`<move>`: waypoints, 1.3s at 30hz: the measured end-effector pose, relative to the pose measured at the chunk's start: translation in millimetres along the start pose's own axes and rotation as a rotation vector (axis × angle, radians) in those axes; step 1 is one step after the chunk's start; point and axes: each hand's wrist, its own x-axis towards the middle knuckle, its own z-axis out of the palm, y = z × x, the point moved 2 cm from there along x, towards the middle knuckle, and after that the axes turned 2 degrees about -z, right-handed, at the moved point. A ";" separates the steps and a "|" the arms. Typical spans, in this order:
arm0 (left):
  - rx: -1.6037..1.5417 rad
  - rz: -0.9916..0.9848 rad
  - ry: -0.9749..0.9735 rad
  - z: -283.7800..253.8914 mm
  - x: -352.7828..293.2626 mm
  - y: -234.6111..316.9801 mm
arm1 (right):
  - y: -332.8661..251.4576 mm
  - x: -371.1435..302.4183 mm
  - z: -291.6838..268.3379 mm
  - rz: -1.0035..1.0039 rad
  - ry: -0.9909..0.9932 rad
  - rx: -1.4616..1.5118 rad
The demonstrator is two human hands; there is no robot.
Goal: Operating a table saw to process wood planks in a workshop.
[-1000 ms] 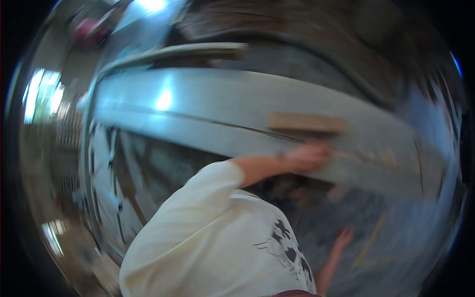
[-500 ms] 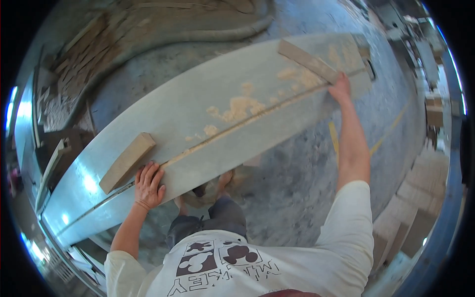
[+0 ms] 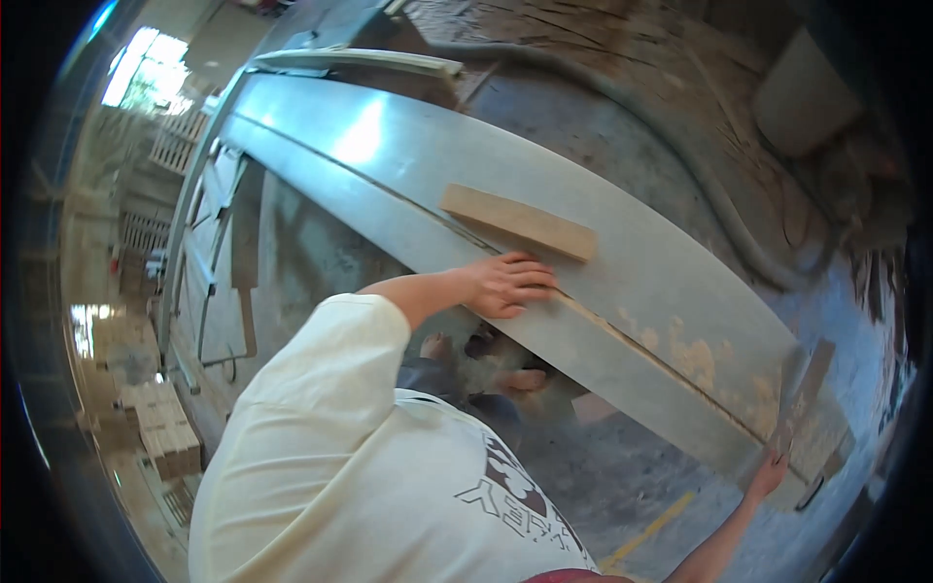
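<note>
A long grey metal machine table (image 3: 632, 228) with a narrow lengthwise slot stretches from upper left to lower right. My left hand (image 3: 510, 285) rests palm down by the slot, fingers stretched out and holding nothing. Just beyond its fingertips a thick, slightly curved wooden block (image 3: 518, 223) lies on the metal. At the far right end my right hand (image 3: 770, 474) grips the near end of a flat wooden piece (image 3: 809, 391), which points away from me across the table. Pale sawdust (image 3: 695, 360) is scattered along the slot between the two hands.
A thick flexible hose (image 3: 671, 146) curves over the floor behind the table. Scrap wood strips (image 3: 554, 29) litter the ground at the back. Stacked boards (image 3: 160, 423) stand at the left, and a yellow line (image 3: 651, 530) marks the floor at lower right.
The view has swung to the left, so the table and both hands appear farther right. My left hand stays by the slot near the block; my right hand keeps hold of the wooden piece.
</note>
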 end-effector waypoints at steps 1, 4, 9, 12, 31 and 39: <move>0.015 -0.033 0.008 2.1 -2.4 -0.5 | -20.9 -8.3 1.4 -0.054 -0.002 -0.042; 0.037 0.000 0.081 3.9 -13.4 -4.8 | -182.1 -83.1 6.7 -0.316 0.100 0.365; 0.044 0.079 0.221 8.9 -9.3 -1.5 | -264.9 -166.9 52.1 -0.416 -0.185 0.424; 0.023 0.082 0.279 10.7 -15.1 -3.1 | -248.0 -172.0 50.8 -0.367 -0.162 0.389; -1.069 -0.797 -0.113 84.9 -351.6 49.6 | -556.6 -449.6 14.3 -0.478 -0.412 0.776; -1.920 -0.875 1.257 -36.8 -530.1 -0.5 | -816.1 -583.0 46.2 -1.077 -1.051 0.626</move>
